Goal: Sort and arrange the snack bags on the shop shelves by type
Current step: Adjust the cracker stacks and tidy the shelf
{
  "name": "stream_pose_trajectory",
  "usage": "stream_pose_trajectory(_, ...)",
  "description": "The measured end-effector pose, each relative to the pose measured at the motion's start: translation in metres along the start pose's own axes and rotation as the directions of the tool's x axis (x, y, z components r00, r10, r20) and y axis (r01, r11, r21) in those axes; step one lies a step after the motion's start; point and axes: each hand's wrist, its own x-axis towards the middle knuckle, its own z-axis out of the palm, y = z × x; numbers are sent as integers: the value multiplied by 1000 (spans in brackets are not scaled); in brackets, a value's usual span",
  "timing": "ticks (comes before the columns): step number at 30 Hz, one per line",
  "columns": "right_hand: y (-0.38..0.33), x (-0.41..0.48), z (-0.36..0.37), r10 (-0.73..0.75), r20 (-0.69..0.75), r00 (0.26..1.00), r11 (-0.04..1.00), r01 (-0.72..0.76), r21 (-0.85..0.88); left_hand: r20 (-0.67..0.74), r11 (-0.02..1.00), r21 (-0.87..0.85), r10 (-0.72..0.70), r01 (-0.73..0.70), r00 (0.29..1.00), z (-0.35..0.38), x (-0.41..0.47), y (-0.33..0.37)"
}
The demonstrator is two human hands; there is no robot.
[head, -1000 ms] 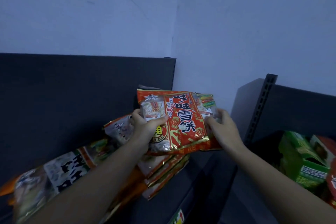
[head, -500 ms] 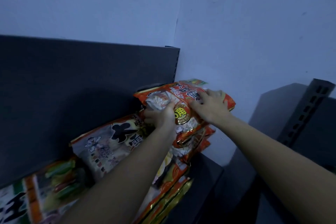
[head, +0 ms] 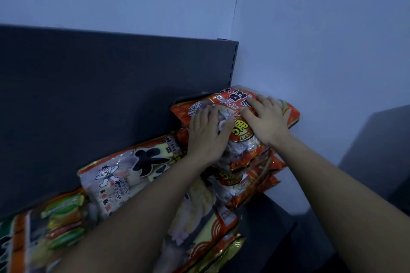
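Closest in, bottom left, a green and orange snack multipack (head: 64, 224) lies on the dark shelf (head: 273, 219). Right beside it is a big white rice cracker bag (head: 124, 175) with a cartoon kid on it, and the left forearm crosses over it. That bag butts up against a stack of red bags (head: 250, 182). On top of the stack sits the red rice cracker bag (head: 230, 99), tucked into the corner. The left hand (head: 206, 135) is flat on its left half with the fingers straight. The right hand (head: 266, 119) is flat on the right half with the fingers spread, and both palms press down. Behind are the dark back panel (head: 99, 95) and the pale wall (head: 310, 40).
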Motion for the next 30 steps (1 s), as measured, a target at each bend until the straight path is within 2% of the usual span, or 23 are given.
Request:
stream_pose_trajectory(5, 7, -11, -3, -24, 32, 999, 999, 25, -44, 244, 998, -8, 67, -68, 967, -22, -33, -16)
stream_pose_trajectory(8, -1, -22, -15, 13, 54, 998, 997, -8, -76, 314, 990, 49, 112, -134, 943, -49, -68, -35)
stream_pose_trajectory(11, -32, -42, -24, 18, -17, 1000, 986, -21, -166, 273, 974, 154, 118, -165, 955, -79, -102, -54)
stream_pose_trajectory(16, -103, -84, -21, -241, -83, 967, 968, 233, -96, 150, 933, 358, -25, -31, 988, -142, -164, -72)
stream_pose_trajectory(19, -144, -116, -21, -437, -63, 897, 895, 441, 65, 62, 855, 512, -132, 82, 989, -174, -212, -79)
stream_pose_trajectory(22, -184, -155, -22, -615, 37, 787, 762, 582, 283, -34, 757, 633, -182, 162, 983, -210, -267, -74)
stream_pose_trajectory(25, -230, -192, -24, -745, 206, 635, 656, 640, 400, -113, 684, 690, -220, 236, 969, -247, -322, -68)
stream_pose_trajectory(30, -311, -253, -27, -898, 200, 392, 439, 766, 470, -256, 508, 749, -371, 426, 893, -304, -412, -65)
